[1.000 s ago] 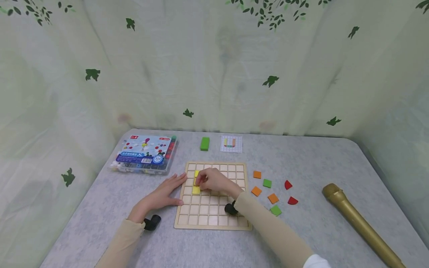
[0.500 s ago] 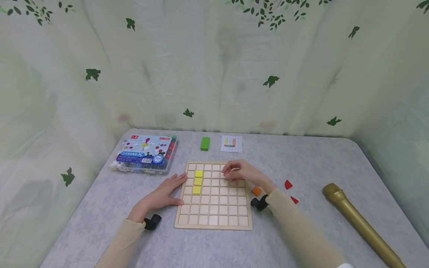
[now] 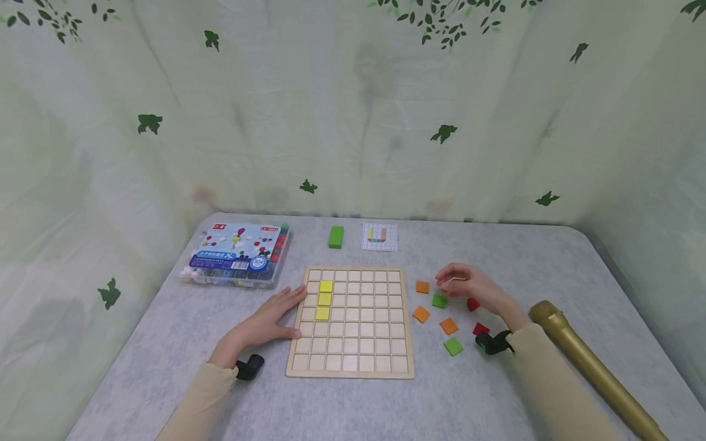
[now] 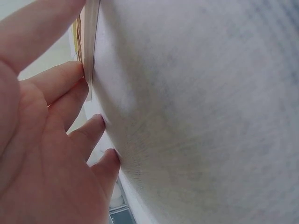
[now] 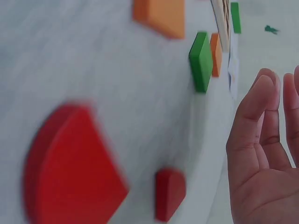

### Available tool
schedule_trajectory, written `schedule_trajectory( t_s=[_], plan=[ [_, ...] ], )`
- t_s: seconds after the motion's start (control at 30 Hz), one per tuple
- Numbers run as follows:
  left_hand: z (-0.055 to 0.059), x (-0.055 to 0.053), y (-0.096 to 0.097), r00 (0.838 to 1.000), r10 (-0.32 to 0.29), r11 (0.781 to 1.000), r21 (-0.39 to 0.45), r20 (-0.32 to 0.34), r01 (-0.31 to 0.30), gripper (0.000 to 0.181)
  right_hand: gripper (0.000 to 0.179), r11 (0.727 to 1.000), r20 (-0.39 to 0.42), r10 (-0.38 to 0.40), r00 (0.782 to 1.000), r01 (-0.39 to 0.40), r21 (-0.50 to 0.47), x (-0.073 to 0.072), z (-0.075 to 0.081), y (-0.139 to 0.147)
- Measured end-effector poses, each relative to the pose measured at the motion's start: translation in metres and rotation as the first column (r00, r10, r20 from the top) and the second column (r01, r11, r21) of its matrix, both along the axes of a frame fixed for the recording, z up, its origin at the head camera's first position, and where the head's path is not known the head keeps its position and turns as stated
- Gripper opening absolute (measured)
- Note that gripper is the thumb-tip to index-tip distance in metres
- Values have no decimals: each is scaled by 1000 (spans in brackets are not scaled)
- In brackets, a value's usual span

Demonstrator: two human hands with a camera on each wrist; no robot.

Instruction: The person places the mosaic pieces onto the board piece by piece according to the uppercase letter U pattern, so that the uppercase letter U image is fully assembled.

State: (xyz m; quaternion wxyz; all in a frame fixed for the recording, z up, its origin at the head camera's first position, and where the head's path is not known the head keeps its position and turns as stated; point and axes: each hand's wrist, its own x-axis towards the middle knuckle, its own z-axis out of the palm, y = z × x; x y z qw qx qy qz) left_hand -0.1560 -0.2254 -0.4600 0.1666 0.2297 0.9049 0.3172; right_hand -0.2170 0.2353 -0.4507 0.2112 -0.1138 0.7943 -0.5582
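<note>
A wooden grid board (image 3: 353, 372) lies mid-table, with three yellow square tiles (image 3: 325, 299) stacked in one column of cells at its upper left. My left hand (image 3: 267, 318) rests along the board's left edge, fingers spread; in the left wrist view its fingertips (image 4: 74, 70) touch the rim. Over the loose pieces to the right hovers my right hand (image 3: 469, 285), fingers loosely bent and holding nothing. Just below it are a green square tile (image 3: 439, 301) and a red quarter-circle piece (image 3: 472, 304), the latter partly hidden. An orange tile (image 3: 422, 287) sits left of the fingertips.
More orange tiles (image 3: 449, 326), another green tile (image 3: 453, 346) and a second red piece (image 3: 481, 329) lie nearer. Behind the board are a green block (image 3: 336, 237) and a pattern card (image 3: 379, 237). A boxed kit (image 3: 237, 254) stands back left, a gold microphone (image 3: 595, 367) right.
My right hand has left the yellow tiles and moved right across the board to above the loose pieces. The left hand keeps its place at the board's edge.
</note>
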Motion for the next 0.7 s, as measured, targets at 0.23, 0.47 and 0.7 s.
schedule_trajectory(
  t_s=[0.23,0.47,0.7],
  plan=[
    [-1,0,0,1000,4,1000,-8,-4,-4,86,36,995,-47,-83,995,85,53,13,-1,27],
    [-2,0,-1,1000,-1,1000,7,-8,1,86,28,990,-66,-88,994,95,102,19,1,37],
    [-3,0,-1,1000,-10,1000,26,-17,11,86,27,969,-95,-93,991,112,218,22,-4,39]
  ],
)
